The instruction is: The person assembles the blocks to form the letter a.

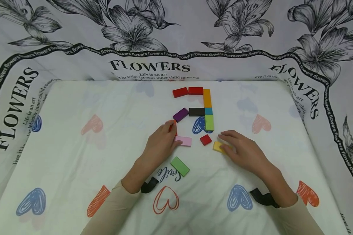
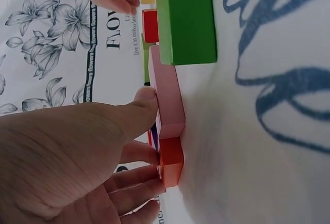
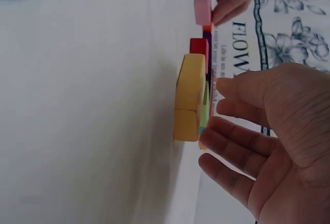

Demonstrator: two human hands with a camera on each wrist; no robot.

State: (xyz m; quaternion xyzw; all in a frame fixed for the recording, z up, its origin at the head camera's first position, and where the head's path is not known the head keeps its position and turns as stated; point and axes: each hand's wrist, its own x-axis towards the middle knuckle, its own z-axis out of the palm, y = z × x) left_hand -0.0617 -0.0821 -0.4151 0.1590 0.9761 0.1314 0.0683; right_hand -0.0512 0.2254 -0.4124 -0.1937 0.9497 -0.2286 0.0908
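My left hand (image 1: 162,139) rests its thumb on a pink block (image 1: 186,141). Its fingertips touch an orange-red block (image 2: 172,162) that meets the pink one's end. My right hand (image 1: 242,151) hovers with spread, relaxed fingers by yellow blocks (image 3: 190,92), two of them end to end in the right wrist view. Between the hands lies a small red block (image 1: 205,140). A purple block (image 1: 180,115) leads to a black block (image 1: 196,112), beside a column of orange (image 1: 207,98), blue (image 1: 208,111) and light green (image 1: 209,122) blocks.
Two red blocks (image 1: 195,90) form the row's far end. A loose green block (image 1: 180,166) lies nearer the person, by the printed lettering. White cloth (image 1: 61,156) with printed hearts covers the surface, and a flower-patterned cloth (image 1: 232,65) lies beyond it.
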